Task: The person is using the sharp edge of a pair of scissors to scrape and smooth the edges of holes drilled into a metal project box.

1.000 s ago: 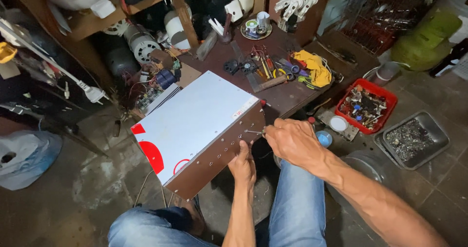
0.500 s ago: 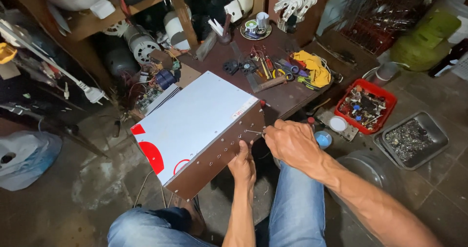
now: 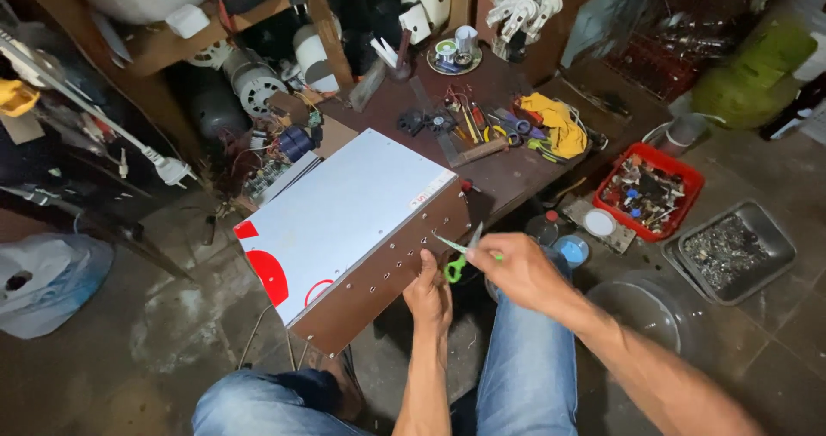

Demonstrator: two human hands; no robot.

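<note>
Head view, frame centre: left hand (image 3: 428, 291) rests flat against the stiff, probably heavy metal box (image 3: 344, 221), best gripped by its edges, while right hand (image 3: 513, 268) pinches light green-handled scissors (image 3: 459, 255).

Right hand (image 3: 516, 268) holds green-handled scissors (image 3: 458, 254) against the metal box (image 3: 353, 230), left hand (image 3: 428, 290) steadying.

Surface (image 3: 508, 174), dark wood: my scattered hand tools (image 3: 469, 126), yellow rag (image 3: 557, 122), white-topped metal case (image 3: 344, 217) (overhanging). Floor (image 3: 129, 359): red parts tray (image 3: 651, 191), grey tray (image 3: 731, 248).
</note>
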